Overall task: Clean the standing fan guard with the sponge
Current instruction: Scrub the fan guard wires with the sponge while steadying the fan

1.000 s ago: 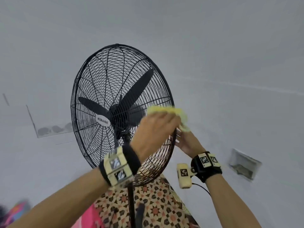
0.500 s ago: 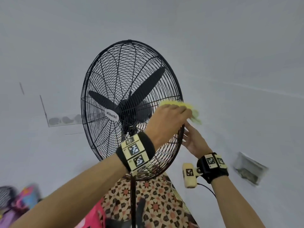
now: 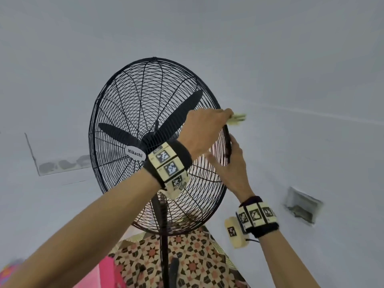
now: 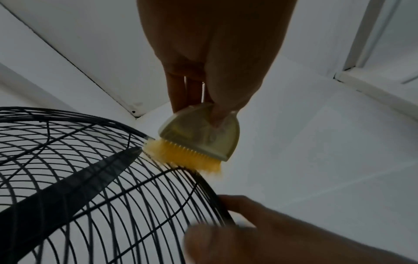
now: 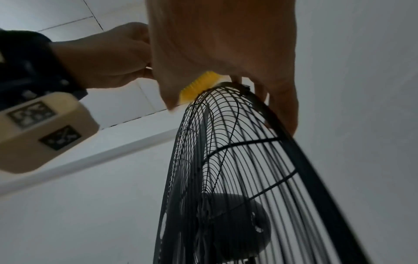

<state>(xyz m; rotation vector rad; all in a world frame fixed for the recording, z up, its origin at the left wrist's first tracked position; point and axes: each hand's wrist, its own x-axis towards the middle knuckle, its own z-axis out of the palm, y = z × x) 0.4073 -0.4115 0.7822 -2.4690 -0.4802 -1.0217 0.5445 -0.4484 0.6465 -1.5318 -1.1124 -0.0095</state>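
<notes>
From the head view my left hand (image 3: 204,129) covers most of the sponge (image 3: 236,118); only a blurred pale corner sticks out. My right hand (image 3: 230,163) is smeared where it meets the fan guard (image 3: 133,100) rim, so its grip is hard to read. The fan's pole (image 3: 164,235) runs off the bottom edge.
</notes>
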